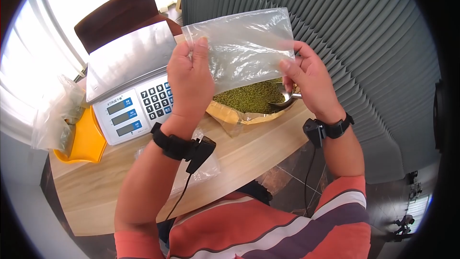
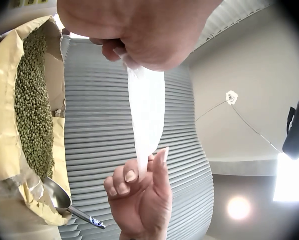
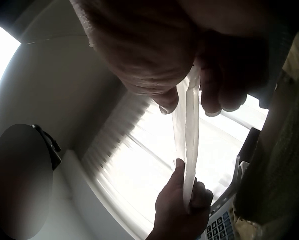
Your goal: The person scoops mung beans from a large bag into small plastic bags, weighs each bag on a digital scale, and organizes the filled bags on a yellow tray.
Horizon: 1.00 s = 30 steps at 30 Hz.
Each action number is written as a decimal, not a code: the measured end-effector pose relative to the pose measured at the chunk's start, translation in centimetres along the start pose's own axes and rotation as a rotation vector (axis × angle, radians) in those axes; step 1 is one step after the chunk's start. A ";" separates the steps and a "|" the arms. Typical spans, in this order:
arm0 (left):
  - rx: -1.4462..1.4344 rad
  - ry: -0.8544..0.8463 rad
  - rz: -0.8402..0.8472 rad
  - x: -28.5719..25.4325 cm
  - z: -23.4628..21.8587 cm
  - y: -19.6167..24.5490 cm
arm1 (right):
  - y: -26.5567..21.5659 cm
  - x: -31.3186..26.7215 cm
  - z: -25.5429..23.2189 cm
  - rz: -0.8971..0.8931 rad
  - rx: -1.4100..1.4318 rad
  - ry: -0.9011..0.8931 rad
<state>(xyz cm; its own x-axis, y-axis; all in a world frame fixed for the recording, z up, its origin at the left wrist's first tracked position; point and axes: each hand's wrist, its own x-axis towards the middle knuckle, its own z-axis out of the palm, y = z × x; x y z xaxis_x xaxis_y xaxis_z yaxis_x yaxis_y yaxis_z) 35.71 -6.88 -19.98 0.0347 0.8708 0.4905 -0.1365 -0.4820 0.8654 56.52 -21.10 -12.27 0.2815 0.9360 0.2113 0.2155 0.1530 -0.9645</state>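
Note:
A clear plastic bag (image 1: 249, 43) is stretched flat between both hands, above a sack of green beans. My left hand (image 1: 190, 84) pinches its left end between thumb and fingers. At the other end, my right hand (image 1: 314, 81) holds the bag's edge, thumb in front and fingers behind. Seen edge-on in the left wrist view, the bag (image 2: 147, 110) hangs between the left hand (image 2: 139, 30) and the right hand (image 2: 142, 200). The right wrist view shows the bag (image 3: 187, 130) narrow, with the left hand (image 3: 182, 210) at its far end.
Below the bag, green beans (image 1: 247, 98) fill an open sack (image 1: 235, 115) with a metal scoop (image 1: 287, 97) in it. A scale (image 1: 129, 115) with a steel pan stands left, beside a yellow tray (image 1: 88, 136) with plastic bags. Another clear bag (image 1: 206, 165) lies on the wooden table (image 1: 110, 187).

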 end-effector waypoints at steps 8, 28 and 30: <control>0.016 0.000 -0.094 -0.3 -3.7 1.5 | 0.3 -1.1 0.7 0.051 0.103 -0.133; 0.731 -0.234 -0.623 -13.8 -24.1 2.6 | 6.4 -8.3 8.8 -0.047 -0.183 -0.499; 1.043 -0.273 -0.477 -13.4 -24.6 3.9 | 7.1 -7.9 10.4 -0.252 -0.419 -0.497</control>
<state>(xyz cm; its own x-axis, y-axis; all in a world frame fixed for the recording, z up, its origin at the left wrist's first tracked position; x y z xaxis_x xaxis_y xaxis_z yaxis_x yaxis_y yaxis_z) 10.38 -18.00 -25.68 0.0913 0.9958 -0.0092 0.8189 -0.0698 0.5697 46.13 -24.09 -22.43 -0.2639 0.9375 0.2267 0.5887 0.3427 -0.7321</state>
